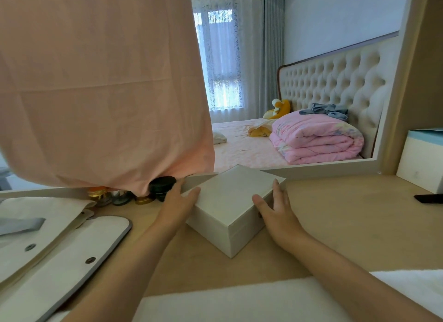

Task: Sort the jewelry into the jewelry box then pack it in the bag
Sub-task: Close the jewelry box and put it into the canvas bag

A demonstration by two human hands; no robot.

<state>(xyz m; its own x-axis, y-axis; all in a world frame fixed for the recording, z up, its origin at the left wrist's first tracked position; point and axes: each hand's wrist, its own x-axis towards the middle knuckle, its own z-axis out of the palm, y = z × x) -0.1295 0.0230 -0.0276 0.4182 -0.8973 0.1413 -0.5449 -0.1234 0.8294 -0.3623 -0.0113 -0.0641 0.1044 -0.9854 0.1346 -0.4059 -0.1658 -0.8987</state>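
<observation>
A white jewelry box with its lid down sits on the wooden desk, turned corner-on to me. My left hand lies against the box's left side, fingers straight, thumb on the lid's edge. On the box's right side rests my right hand, fingers stretched along the wall and thumb near a small dark clasp. The white bag with grey trim and snap buttons lies flat at the left of the desk. No loose jewelry shows.
Small jars with gold and black lids stand behind the bag, under a hanging pink cloth. A large mirror leans behind the box. A white and blue box and a dark object sit at the right.
</observation>
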